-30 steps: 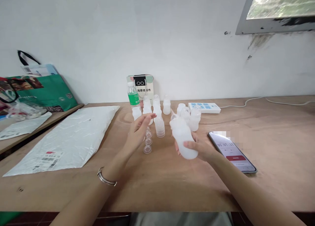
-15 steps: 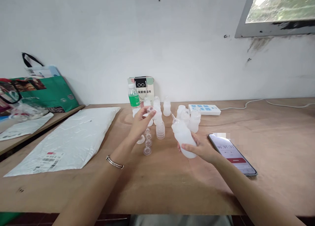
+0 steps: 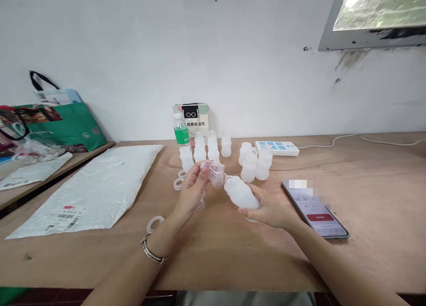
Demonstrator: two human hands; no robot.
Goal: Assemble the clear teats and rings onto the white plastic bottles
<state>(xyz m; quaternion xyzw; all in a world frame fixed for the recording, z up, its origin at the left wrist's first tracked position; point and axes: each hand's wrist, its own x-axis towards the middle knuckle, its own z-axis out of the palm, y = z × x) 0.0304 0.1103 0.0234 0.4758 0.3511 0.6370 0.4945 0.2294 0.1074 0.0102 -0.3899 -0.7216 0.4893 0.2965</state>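
Observation:
My right hand (image 3: pixel 266 207) is wrapped round a white translucent squeeze bottle (image 3: pixel 240 193), which leans to the left with its thin nozzle toward my other hand. Between the fingertips of my left hand (image 3: pixel 193 188) is a small clear plastic cap (image 3: pixel 210 167), its open side close to the nozzle; whether they touch I cannot tell. A stack of clear caps (image 3: pixel 218 184) stands just behind it, partly hidden. Clear rings (image 3: pixel 178 184) lie behind my left hand, and a larger ring (image 3: pixel 155 224) lies beside my left forearm.
Several similar white bottles (image 3: pixel 249 166) stand farther back, near a power strip (image 3: pixel 279 149). A green-labelled water bottle (image 3: pixel 181 130) and paper bag (image 3: pixel 199 115) are by the wall. A phone (image 3: pixel 314 208) lies right, a white mailing bag (image 3: pixel 96 186) left.
My left hand has come down and right with the clear cap. The squeeze bottle in my right hand has tilted further and moved left, so its nozzle is now close to the cap.

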